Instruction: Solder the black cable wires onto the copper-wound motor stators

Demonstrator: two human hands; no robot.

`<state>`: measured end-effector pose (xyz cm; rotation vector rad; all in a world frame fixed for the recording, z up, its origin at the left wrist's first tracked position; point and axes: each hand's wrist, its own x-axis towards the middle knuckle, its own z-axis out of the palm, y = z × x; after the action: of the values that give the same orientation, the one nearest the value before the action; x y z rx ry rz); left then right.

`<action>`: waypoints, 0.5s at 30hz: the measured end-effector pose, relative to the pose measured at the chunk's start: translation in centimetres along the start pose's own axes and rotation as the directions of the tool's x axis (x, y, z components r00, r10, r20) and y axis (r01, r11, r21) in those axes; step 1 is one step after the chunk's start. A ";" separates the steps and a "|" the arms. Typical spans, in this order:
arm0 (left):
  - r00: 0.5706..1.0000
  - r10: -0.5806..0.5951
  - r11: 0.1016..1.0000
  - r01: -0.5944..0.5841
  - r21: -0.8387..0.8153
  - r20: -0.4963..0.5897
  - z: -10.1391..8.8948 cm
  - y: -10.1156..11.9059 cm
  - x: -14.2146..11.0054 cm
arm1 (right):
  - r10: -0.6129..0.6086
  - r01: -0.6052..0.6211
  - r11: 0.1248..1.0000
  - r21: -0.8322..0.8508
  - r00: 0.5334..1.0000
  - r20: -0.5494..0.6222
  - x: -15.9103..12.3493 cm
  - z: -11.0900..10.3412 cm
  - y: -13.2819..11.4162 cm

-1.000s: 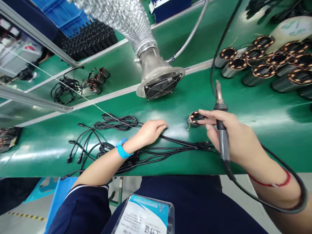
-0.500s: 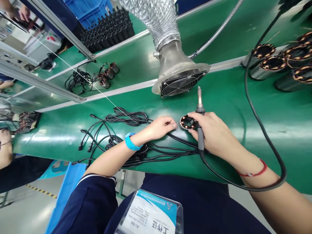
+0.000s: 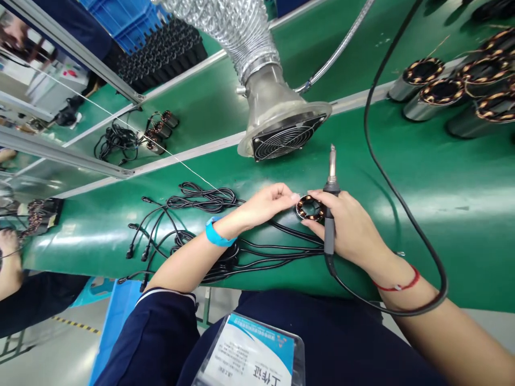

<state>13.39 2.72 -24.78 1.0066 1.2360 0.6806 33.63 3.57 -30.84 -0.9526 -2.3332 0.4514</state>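
My right hand (image 3: pixel 354 225) grips a motor stator (image 3: pixel 302 211), a short metal ring with copper windings around its inside, between thumb and fingers. The same hand holds a soldering iron (image 3: pixel 329 230), its metal tip pointing away from me toward the fan. At the stator's left rim, my left hand (image 3: pixel 273 202) has thumb and forefinger pinched together; what lies between them is too small to make out. Beneath my hands, several black cables (image 3: pixel 277 249) stretch across the green bench, with their ends near the stator hidden by my right hand.
A fume extractor with a fan grille (image 3: pixel 287 142) hangs beyond my hands. More wound stators (image 3: pixel 438 99) stand at the right back. The iron's cord (image 3: pixel 386 166) loops over the right side. Coiled cables (image 3: pixel 205 198) lie at left, and a thin white line crosses the bench's left part.
My left fingers have moved up to the stator's rim, where a small gap showed before. The stator is tilted slightly differently in my right hand. The whole view has shifted a little.
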 end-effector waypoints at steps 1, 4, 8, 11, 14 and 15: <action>1.000 0.007 1.000 -0.007 0.027 0.020 -0.1 0.0 -0.2 | 0.008 -0.008 1.000 0.009 1.000 0.001 0.0 0.0 0.1; 0.996 0.052 0.995 -0.057 0.080 0.072 -0.6 -0.3 -0.3 | 0.021 -0.021 0.999 0.029 1.000 -0.002 0.0 -0.1 0.1; 0.991 0.116 0.987 -0.122 0.103 0.067 -0.7 -1.0 0.5 | -0.015 0.016 1.000 0.020 1.000 -0.022 0.1 -0.1 0.0; 0.994 0.067 0.995 -0.073 0.073 0.083 -0.2 -1.2 0.9 | -0.042 0.041 0.999 -0.022 0.999 -0.027 0.0 -0.1 0.0; 0.999 0.037 0.996 -0.039 0.080 0.032 0.0 -1.2 0.7 | -0.004 0.002 0.999 -0.036 0.999 -0.049 0.0 -0.2 0.2; 0.999 0.039 0.995 -0.041 0.092 0.024 0.0 -1.2 0.6 | 0.016 -0.018 0.999 -0.028 0.998 -0.054 0.0 -0.3 0.2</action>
<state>13.42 2.70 -26.14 1.1153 1.2401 0.6464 33.92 3.77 -30.70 -0.9871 -2.2903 0.3948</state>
